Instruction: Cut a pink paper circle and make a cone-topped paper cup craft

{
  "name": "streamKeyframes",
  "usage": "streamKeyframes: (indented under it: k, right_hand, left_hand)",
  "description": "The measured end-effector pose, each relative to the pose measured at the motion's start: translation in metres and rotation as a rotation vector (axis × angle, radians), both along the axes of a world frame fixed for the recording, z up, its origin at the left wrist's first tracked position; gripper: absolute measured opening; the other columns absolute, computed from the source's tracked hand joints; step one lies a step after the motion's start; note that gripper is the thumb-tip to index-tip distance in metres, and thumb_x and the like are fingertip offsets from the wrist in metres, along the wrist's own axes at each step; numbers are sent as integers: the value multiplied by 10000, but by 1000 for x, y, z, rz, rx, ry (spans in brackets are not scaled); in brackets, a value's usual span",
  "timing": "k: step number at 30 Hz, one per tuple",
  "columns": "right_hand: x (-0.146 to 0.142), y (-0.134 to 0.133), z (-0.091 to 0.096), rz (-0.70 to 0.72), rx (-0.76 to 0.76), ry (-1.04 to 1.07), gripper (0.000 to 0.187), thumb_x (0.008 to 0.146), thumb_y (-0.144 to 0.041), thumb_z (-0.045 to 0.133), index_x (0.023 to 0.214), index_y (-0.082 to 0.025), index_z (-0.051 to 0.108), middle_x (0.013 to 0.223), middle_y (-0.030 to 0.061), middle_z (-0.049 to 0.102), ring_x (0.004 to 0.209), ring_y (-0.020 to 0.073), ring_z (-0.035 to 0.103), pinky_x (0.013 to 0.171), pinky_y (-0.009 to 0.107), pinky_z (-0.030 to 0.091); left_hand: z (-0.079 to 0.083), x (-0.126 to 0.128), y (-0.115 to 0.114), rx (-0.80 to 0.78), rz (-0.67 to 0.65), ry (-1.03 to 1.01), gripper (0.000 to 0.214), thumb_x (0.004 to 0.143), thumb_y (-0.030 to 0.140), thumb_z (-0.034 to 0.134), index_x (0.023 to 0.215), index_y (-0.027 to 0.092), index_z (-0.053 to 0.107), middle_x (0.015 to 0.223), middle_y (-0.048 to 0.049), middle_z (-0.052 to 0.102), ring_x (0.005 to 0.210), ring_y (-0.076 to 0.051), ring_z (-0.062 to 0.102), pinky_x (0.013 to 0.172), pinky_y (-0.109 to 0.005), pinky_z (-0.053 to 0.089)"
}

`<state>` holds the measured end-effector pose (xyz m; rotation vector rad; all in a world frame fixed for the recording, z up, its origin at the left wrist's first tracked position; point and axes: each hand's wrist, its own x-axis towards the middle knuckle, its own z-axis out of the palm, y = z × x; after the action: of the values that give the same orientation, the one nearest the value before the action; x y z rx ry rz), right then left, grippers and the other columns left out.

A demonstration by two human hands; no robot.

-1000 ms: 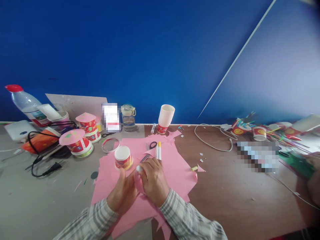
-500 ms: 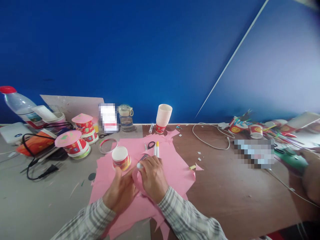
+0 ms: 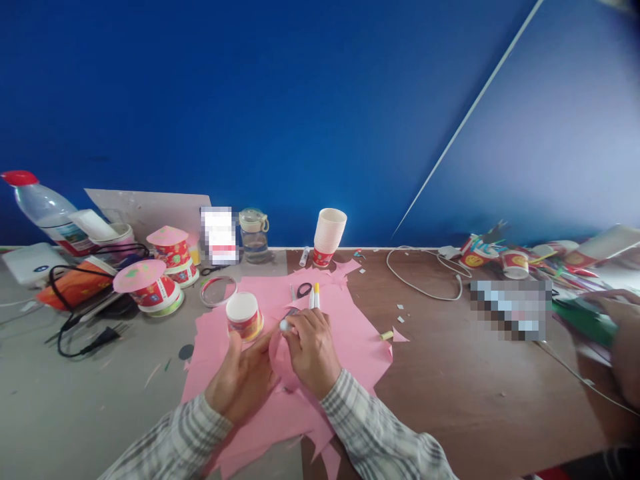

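A round piece of pink paper [image 3: 280, 357] lies between my hands, over larger pink sheets [image 3: 345, 333]. My left hand [image 3: 243, 373] holds its left edge, thumb raised apart and the fingertips partly hidden. My right hand [image 3: 315, 350] is closed above the paper, pinching a small stick with a white end [image 3: 285, 325]; most of the stick is hidden. Just beyond my left thumb stands a red-and-white paper cup [image 3: 243, 317]. Markers with white and yellow caps [image 3: 315, 297] and black-handled scissors [image 3: 305, 290] lie past my right hand.
A stack of paper cups [image 3: 330, 233] and a water jar [image 3: 254, 235] stand by the blue wall. Cups with pink paper tops [image 3: 141, 277], a roll of tape [image 3: 219, 291] and a black plug [image 3: 97, 343] are left. Another person's hand [image 3: 625, 333] is far right, beyond a white cable [image 3: 425, 290].
My right hand has moved slightly right with the white-ended stick, and more of the round pink paper shows. My left hand stays nearly in place. The whole view has shifted a little.
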<state>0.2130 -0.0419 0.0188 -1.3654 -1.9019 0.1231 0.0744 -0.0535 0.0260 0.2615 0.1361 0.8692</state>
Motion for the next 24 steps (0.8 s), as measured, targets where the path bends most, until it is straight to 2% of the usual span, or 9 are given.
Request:
streamKeyframes:
  k: [6,10,13,15,18,20,24]
  right_hand:
    - [-3,-3,3,35,60,14,85,811,-160,553,873,-207,590,805,13,643,760,205,551,719,331,394]
    - [-3,-7,13,159,107,-67,119,837,-152,521,915,-208,590,815,12,652,763,198,557,729,339,396]
    - [-2,-7,17,276,142,-172,126,851,-169,516,934,-221,594,844,13,665,785,202,571,736,346,393]
    - [-1,-7,18,300,160,-216,129,858,-174,506,927,-229,600,842,15,670,796,206,580,737,347,386]
    - [1,-5,16,252,136,-211,130,863,-190,488,906,-228,604,838,22,668,793,211,580,746,352,370]
    - [3,-3,14,191,100,-162,117,849,-193,502,902,-224,603,846,20,667,790,210,575,751,352,361]
    - [9,2,13,54,63,4,133,782,-165,585,896,-233,599,857,-7,674,795,193,580,751,330,360]
  left_hand:
    - [3,-3,5,-58,4,23,732,641,625,243,1132,118,439,1019,-167,597,987,-333,447,804,-471,330]
    - [-5,-7,10,-124,-15,61,680,637,610,307,1003,86,539,902,-170,624,905,-332,493,774,-465,351]
    - [-11,-8,9,-161,-69,54,663,637,596,339,955,58,557,856,-176,621,867,-327,507,753,-453,370]
    - [-13,-8,6,-153,-98,62,617,642,562,391,957,56,554,832,-162,619,843,-312,516,732,-433,393]
    - [-13,-8,2,-65,-130,139,397,686,356,497,961,77,556,779,-124,624,789,-277,541,686,-407,431]
    - [-13,-7,0,-19,-158,222,291,702,215,497,956,88,562,771,-120,627,777,-275,553,692,-432,435]
    - [-14,-8,0,-6,-167,265,334,691,161,500,1023,144,526,927,-148,613,888,-332,522,785,-551,363]
